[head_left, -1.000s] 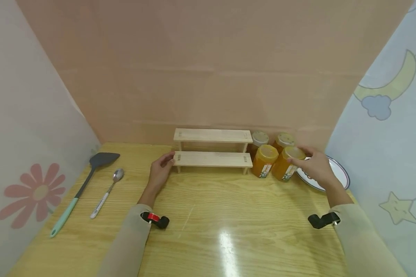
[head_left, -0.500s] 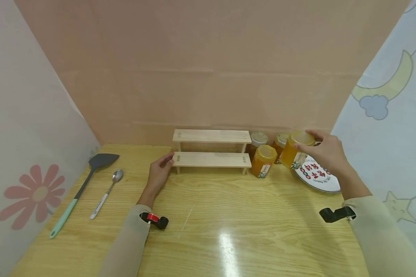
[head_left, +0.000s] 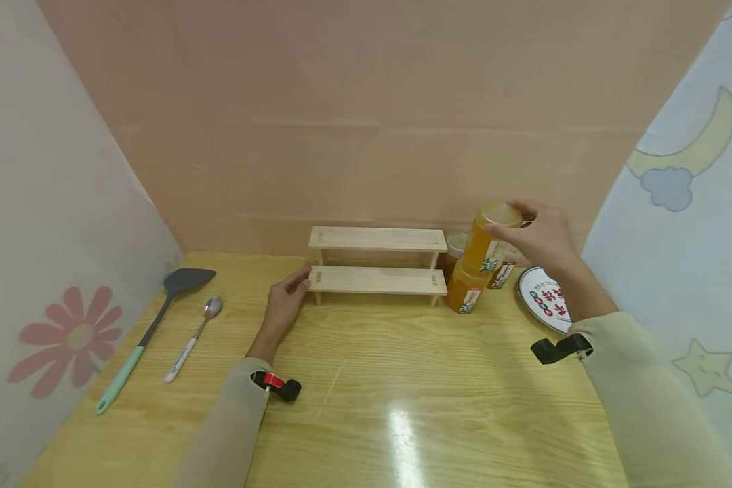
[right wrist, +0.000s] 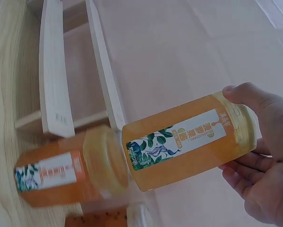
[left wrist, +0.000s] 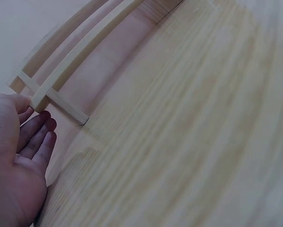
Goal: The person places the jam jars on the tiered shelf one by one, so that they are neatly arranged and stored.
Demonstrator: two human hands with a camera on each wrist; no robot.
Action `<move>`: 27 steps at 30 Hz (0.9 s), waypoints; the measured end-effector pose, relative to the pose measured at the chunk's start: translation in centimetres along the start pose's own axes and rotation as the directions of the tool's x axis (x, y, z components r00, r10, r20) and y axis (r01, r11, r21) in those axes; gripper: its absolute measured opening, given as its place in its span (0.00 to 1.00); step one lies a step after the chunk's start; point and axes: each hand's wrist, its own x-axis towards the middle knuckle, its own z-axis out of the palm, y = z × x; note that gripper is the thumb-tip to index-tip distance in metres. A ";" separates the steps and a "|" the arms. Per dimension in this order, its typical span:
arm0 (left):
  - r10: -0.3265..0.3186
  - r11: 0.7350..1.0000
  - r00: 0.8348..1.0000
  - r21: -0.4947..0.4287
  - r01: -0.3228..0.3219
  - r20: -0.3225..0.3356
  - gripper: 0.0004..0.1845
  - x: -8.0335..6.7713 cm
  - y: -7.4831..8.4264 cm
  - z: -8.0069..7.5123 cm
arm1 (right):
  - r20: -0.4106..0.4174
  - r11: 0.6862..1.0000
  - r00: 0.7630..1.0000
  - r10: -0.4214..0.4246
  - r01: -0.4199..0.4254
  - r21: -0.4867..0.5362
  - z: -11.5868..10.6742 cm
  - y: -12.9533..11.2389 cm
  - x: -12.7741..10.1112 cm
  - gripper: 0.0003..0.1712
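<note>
My right hand (head_left: 543, 234) holds a jam jar (head_left: 491, 237) by its lid, raised off the table. In the right wrist view, the thumb and fingers are around the lid of this jar (right wrist: 188, 142), its label facing the camera. Behind its base in that view stands a second orange jar (right wrist: 51, 175); whether the two touch, I cannot tell. My left hand (head_left: 287, 298) is at the left end of the lower wooden shelf (head_left: 378, 279). In the left wrist view, the thumb lies against the board's end (left wrist: 39, 100), with fingertips just below it.
Two more jars, a back-left one (head_left: 457, 244) and a darker one (head_left: 503, 274), stand by the back wall. A patterned plate (head_left: 529, 281) lies at the right. Far left are a turner (head_left: 179, 279) and a spoon (head_left: 210, 308).
My right hand has lifted the front-right jam jar from the table, then moved it up and left over the neighbouring jar. The darker jar behind shows more. My left hand has stayed at the shelf.
</note>
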 end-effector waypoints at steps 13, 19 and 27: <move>0.067 0.998 0.997 -0.014 -0.068 -0.042 0.21 1.0 -2.8 0.4 | 0.057 0.992 0.997 -0.045 0.038 0.119 5.6 -4.4 2.2 0.47; 0.060 0.998 0.997 -0.009 -0.060 -0.043 0.21 0.7 -2.3 0.6 | 0.097 0.980 0.994 -0.040 0.020 0.199 8.3 -5.9 3.5 0.48; 0.079 0.997 0.996 -0.010 -0.079 -0.031 0.21 0.8 -2.8 1.4 | 0.127 0.976 0.991 -0.051 0.023 0.216 10.8 -7.1 4.3 0.48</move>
